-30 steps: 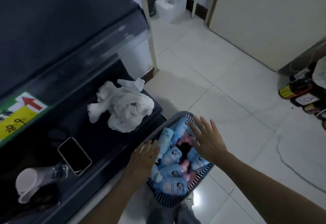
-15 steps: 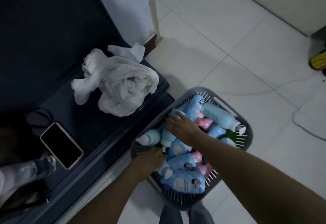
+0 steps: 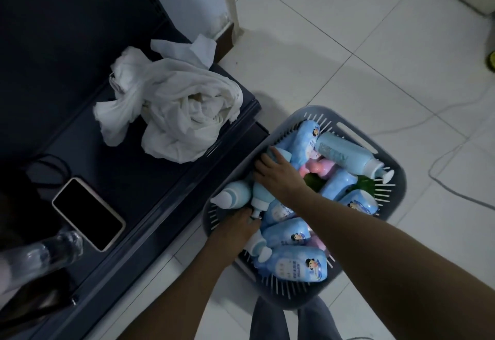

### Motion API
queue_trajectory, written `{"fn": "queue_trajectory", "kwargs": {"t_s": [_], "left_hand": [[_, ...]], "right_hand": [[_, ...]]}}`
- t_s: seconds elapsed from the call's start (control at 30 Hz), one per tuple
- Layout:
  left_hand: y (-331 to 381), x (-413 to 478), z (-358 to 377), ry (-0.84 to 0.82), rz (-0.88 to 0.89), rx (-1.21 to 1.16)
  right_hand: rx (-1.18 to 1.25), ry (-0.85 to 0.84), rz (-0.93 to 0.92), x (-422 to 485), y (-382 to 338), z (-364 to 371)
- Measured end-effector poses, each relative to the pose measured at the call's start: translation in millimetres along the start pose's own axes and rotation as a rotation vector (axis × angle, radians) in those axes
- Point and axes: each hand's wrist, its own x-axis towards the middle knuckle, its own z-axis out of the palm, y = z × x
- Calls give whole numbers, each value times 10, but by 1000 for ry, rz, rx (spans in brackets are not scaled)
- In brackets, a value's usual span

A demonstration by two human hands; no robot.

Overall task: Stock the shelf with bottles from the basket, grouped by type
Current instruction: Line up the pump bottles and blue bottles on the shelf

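Observation:
A grey slotted basket [image 3: 320, 111] stands on the floor against the dark shelf [image 3: 166, 187]. It holds several light blue bottles, some pink ones [image 3: 320, 169] and a green one [image 3: 313, 182], all lying jumbled. My right hand [image 3: 278, 172] reaches in from the right, its fingers curled over a light blue bottle [image 3: 261, 195] with a white cap. My left hand [image 3: 235, 229] is down in the basket's left corner, with its fingertips by that bottle's cap; what it holds is hidden. A large blue bottle [image 3: 297, 263] lies nearest me.
On the bottom shelf board lie a crumpled white cloth [image 3: 171, 109], a dark phone [image 3: 88, 213], a black cable [image 3: 51, 168] and a clear plastic bottle [image 3: 40, 256]. A thin cord [image 3: 442, 181] runs over the white tiled floor at the right.
Both hands have dropped from hovering open above the basket to down among the bottles. My right hand has closed over a light blue bottle, and my view has tilted down.

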Motion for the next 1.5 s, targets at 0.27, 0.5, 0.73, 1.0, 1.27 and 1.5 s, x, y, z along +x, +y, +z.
{"fn": "queue_trajectory", "kwargs": {"t_s": [0.27,0.5,0.73,1.0,1.27,1.5], "left_hand": [[-52,-311,-166,196,52,-332],[399,-628,-676,488,-285,-977],[866,-1281,-1549,773,-371,-1281],[1451,-2238,-2466,1162,-327,-1509],[1650,-3589,-2858,1567,-379,-1264],[1425,-4831,-2861,1808,-498,-1122]], "right_hand": [[35,245,59,-425,325,-122],[675,183,277,-853,379,-643],[1135,90,482,-1142,310,-1711],[1481,83,236,-1241,161,-3305],[1550,92,-34,-1067,-528,-4709],[1610,96,-251,-712,-1566,-5422]]}}
